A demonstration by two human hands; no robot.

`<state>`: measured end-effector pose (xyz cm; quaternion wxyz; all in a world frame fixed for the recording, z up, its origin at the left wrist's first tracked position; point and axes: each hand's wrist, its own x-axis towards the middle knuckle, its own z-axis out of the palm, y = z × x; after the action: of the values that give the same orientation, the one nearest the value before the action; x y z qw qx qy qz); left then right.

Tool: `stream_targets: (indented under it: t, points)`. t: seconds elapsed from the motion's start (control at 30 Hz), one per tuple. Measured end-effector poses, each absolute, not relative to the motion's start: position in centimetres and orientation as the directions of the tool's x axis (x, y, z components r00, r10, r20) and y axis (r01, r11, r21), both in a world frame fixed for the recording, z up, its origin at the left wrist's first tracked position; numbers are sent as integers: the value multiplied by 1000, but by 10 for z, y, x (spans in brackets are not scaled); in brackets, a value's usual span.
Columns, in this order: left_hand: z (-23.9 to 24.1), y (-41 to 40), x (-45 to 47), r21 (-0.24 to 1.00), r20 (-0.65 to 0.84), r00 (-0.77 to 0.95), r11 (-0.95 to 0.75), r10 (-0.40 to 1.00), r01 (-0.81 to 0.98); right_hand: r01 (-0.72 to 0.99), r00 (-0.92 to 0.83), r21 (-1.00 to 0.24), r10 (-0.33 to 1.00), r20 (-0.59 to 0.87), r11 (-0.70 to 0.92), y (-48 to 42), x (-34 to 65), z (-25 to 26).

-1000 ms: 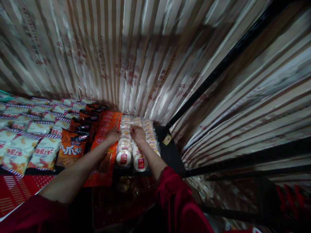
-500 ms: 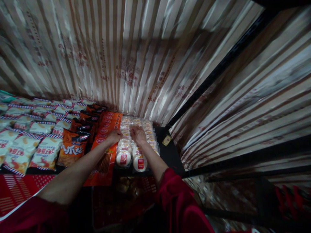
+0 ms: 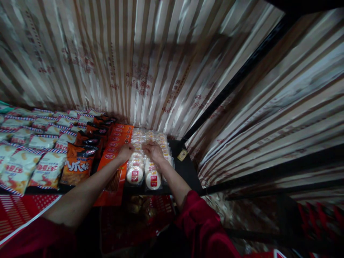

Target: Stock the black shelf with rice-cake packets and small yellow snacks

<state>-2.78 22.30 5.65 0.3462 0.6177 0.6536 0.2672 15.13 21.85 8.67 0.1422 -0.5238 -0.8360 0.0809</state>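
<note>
Your two hands meet over the round white buns in clear wrap on the dark shelf

The clear-wrapped round white buns with small red labels (image 3: 143, 168) lie in rows at the right end of the black shelf (image 3: 188, 172); the label writing is too small to read. Your left hand (image 3: 125, 151) and right hand (image 3: 153, 150) rest knuckles up on the middle packs, both arms stretched forward, fingers curled down; whether either grip is closed on a pack you cannot tell. Just left lie long orange packets with red oval logos (image 3: 118, 143), then an orange snack bag with large white characters (image 3: 79, 163)
</note>
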Motion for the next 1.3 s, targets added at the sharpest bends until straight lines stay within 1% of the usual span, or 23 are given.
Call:
stream_targets:
  t: [0.37,0.47,0.57,0.77,0.93,1.03,1.3]
  points:
    - [56,222,-27,802,-113,-21,103,993,589,871,-405,-251,907,118,422,217,147,86]
    - [57,222,-27,812,-113,-23,106,993,574,901,-363,-213,926,102,377,216,144,87]
    - [57,222,-28,823,-114,-22,107,993,558,918,-343,-167,931,124,360,215,141,87]
    - [53,221,-32,891,-79,-18,79,997,447,926,-341,-124,931,133,357,214,140,84]
    - [53,219,-34,918,-130,-67,146,989,369,929,-331,-124,932,151,350,215,140,83]
    - [55,219,-33,914,-147,-67,161,987,372,931,-325,-123,935,144,343,214,138,85]
    - [57,220,-31,900,-118,-60,132,991,416,944,-300,-113,948,100,311,214,137,88]
